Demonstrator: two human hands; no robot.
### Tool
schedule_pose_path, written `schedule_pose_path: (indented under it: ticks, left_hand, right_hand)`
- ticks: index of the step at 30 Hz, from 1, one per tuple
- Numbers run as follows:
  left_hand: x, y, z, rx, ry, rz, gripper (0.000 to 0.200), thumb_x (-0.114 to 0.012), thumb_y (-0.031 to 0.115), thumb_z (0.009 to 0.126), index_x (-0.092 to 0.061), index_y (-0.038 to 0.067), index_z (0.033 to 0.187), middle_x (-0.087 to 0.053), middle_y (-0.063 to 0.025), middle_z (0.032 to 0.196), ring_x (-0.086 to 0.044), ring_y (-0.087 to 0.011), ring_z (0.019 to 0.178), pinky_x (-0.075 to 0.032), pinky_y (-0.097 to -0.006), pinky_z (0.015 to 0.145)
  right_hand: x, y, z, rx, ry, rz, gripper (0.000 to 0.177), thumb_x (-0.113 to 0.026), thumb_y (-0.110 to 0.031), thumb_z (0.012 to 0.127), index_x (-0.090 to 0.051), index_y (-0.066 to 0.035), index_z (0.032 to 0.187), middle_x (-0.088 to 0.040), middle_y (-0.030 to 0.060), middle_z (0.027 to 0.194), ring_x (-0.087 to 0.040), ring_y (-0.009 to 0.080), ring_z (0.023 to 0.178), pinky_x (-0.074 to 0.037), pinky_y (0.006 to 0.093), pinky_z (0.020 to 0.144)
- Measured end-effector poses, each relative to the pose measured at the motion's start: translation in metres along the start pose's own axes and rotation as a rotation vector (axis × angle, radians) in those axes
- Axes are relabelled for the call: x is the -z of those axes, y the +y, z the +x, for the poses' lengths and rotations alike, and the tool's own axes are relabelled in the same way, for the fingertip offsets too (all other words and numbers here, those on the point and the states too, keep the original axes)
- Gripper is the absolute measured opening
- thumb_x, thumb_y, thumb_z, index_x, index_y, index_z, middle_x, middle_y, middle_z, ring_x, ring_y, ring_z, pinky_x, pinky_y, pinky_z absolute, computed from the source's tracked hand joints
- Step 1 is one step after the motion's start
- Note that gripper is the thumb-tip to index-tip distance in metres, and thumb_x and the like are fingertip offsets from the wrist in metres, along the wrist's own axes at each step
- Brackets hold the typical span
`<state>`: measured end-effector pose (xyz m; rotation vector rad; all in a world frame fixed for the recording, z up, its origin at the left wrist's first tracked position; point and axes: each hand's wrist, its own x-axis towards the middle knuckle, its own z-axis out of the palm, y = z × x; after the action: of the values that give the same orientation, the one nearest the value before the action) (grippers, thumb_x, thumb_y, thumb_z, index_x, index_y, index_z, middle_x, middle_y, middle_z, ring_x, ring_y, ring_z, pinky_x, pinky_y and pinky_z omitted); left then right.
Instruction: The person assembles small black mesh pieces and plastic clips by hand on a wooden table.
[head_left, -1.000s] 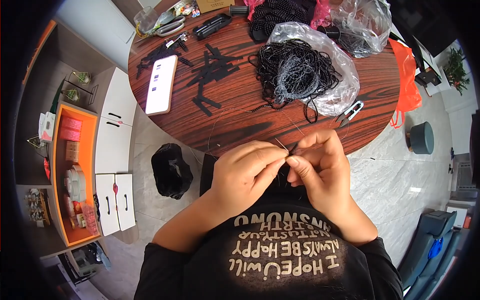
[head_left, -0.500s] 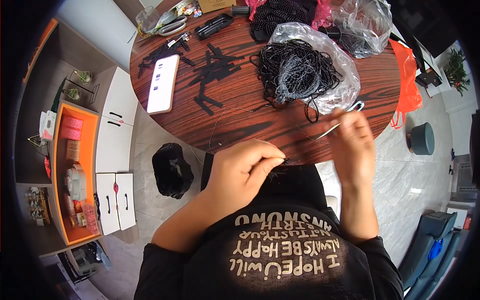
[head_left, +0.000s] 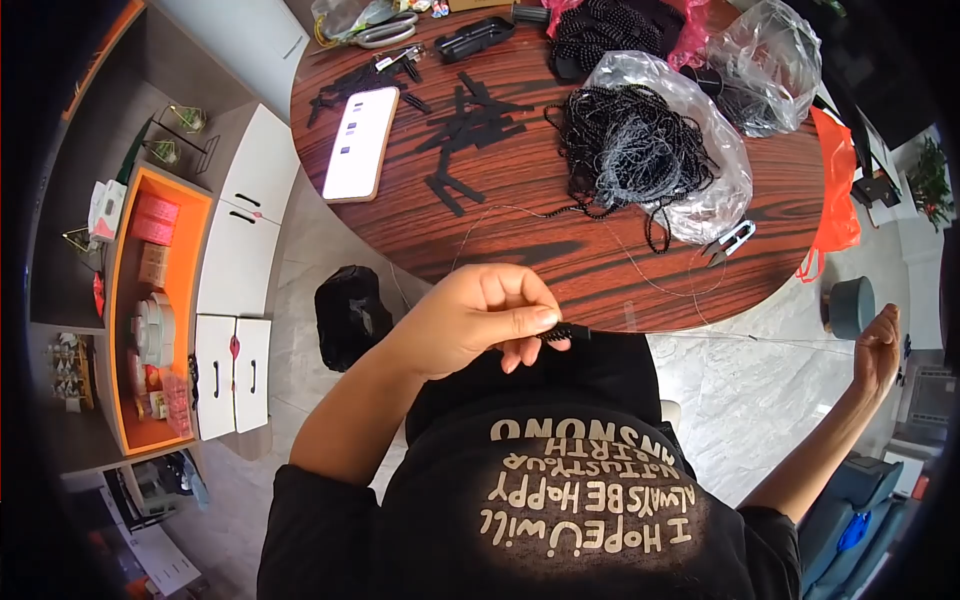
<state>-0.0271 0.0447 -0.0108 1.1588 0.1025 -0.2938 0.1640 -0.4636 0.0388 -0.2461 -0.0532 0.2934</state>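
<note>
My left hand (head_left: 500,315), near the table's front edge, pinches a small black beaded piece (head_left: 568,332) between thumb and fingers. Far out to the right, past the table edge, my right hand (head_left: 880,345) is closed. A thin thread (head_left: 785,342) runs toward it from the left hand's side, stretched nearly level. Whether a needle is in those fingers I cannot see. On the table lies a tangle of black bead strings (head_left: 635,150) on a clear plastic bag (head_left: 725,190). Thread snips (head_left: 735,240) rest to its right.
Flat black strips (head_left: 475,120) lie beside a lit phone (head_left: 360,145). Scissors (head_left: 385,32), a black tray (head_left: 475,40) and another clear bag (head_left: 770,65) stand at the back. A red bag (head_left: 835,185) hangs at the right edge. A black-lined bin (head_left: 350,315) stands on the floor.
My right hand has swung from above the table's front edge far out to the right, drawing the thread out. My left hand keeps its pinch on the beaded piece, which now shows more.
</note>
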Motion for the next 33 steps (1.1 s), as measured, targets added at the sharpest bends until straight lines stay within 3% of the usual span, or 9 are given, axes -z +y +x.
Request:
schedule_pose_path:
  ticks: [3,8,14,18,21,23,26,30,33]
  left_hand:
    - [-0.005,0.003,0.002,0.149,-0.174,-0.167,0.009,-0.056,0.001,0.083,-0.057,-0.005,0.089,-0.063,-0.0164,0.081,-0.053,-0.0101,0.054,-0.044,-0.0181,0.047]
    - [-0.002,0.013,-0.002,0.227,-0.376,-0.118,0.011,-0.057,-0.001,0.081,-0.060,-0.006,0.092,-0.063,-0.0169,0.080,-0.053,-0.0097,0.054,-0.044,-0.0185,0.046]
    - [-0.006,0.004,0.000,0.081,-0.170,-0.042,0.017,-0.056,-0.007,0.079,-0.061,-0.007,0.095,-0.061,-0.0192,0.077,-0.050,-0.0117,0.051,-0.041,-0.0195,0.045]
    - [-0.004,-0.011,0.005,-0.029,-0.022,-0.209,0.013,-0.059,-0.003,0.080,-0.061,-0.005,0.093,-0.061,-0.0138,0.079,-0.051,-0.0103,0.056,-0.042,-0.0175,0.051]
    - [-0.010,-0.010,0.009,-0.001,-0.004,-0.271,0.013,-0.059,-0.003,0.080,-0.061,-0.005,0.093,-0.061,-0.0121,0.078,-0.051,-0.0104,0.057,-0.042,-0.0169,0.052]
    - [-0.013,-0.007,0.009,0.021,0.013,-0.335,0.013,-0.060,-0.002,0.080,-0.061,-0.005,0.092,-0.060,-0.0104,0.076,-0.051,-0.0105,0.057,-0.041,-0.0162,0.053]
    - [-0.018,-0.007,0.008,-0.001,-0.017,-0.293,0.013,-0.060,-0.002,0.080,-0.061,-0.005,0.092,-0.060,-0.0095,0.075,-0.051,-0.0101,0.057,-0.041,-0.0160,0.053]
    - [-0.023,-0.002,0.006,-0.012,-0.053,-0.222,0.013,-0.059,-0.003,0.080,-0.060,-0.005,0.092,-0.059,-0.0095,0.074,-0.050,-0.0102,0.057,-0.041,-0.0167,0.053]
    - [-0.024,0.001,0.003,-0.004,-0.040,-0.174,0.014,-0.058,-0.007,0.078,-0.059,-0.006,0.092,-0.059,-0.0123,0.074,-0.049,-0.0114,0.059,-0.041,-0.0193,0.052]
  right_hand:
    - [-0.014,0.006,-0.008,0.047,-0.017,-0.214,0.012,-0.034,0.000,0.093,-0.047,-0.001,0.095,-0.036,0.0000,0.063,-0.032,0.0066,0.052,-0.033,0.0182,0.049]
    - [0.005,-0.022,0.010,0.048,-0.088,-0.357,0.011,-0.035,0.000,0.093,-0.046,0.000,0.096,-0.032,-0.0004,0.062,-0.029,0.0063,0.049,-0.028,0.0181,0.045]
    - [0.005,0.011,0.002,0.153,0.010,-0.770,0.009,-0.041,-0.009,0.094,-0.048,-0.005,0.095,-0.034,-0.0037,0.060,-0.028,0.0036,0.048,-0.022,0.0165,0.041]
    - [0.003,0.060,-0.017,0.180,0.534,-1.685,0.009,-0.047,-0.013,0.091,-0.053,-0.008,0.094,-0.041,-0.0051,0.062,-0.028,0.0019,0.048,-0.018,0.0158,0.040]
    - [0.031,0.070,-0.019,0.051,0.540,-1.937,0.010,-0.048,-0.014,0.089,-0.053,-0.008,0.095,-0.044,-0.0042,0.065,-0.032,0.0016,0.052,-0.021,0.0148,0.044]
    - [0.032,0.111,-0.018,0.265,0.364,-2.009,0.008,-0.046,-0.013,0.090,-0.052,-0.010,0.095,-0.042,-0.0060,0.062,-0.031,0.0014,0.053,-0.022,0.0163,0.045]
    - [-0.017,0.205,-0.020,0.185,0.061,-1.689,0.014,-0.047,-0.003,0.088,-0.052,-0.006,0.100,-0.050,-0.0013,0.070,-0.040,0.0047,0.058,-0.031,0.0170,0.052]
    - [-0.050,0.279,-0.030,0.126,-0.499,-1.644,0.008,-0.062,0.004,0.075,-0.065,-0.002,0.080,-0.058,0.0063,0.080,-0.056,0.0133,0.068,-0.043,0.0215,0.061]
    - [-0.057,0.303,-0.035,0.124,-0.571,-1.611,0.012,-0.064,0.002,0.074,-0.067,-0.003,0.084,-0.057,0.0060,0.082,-0.052,0.0131,0.064,-0.041,0.0207,0.057]
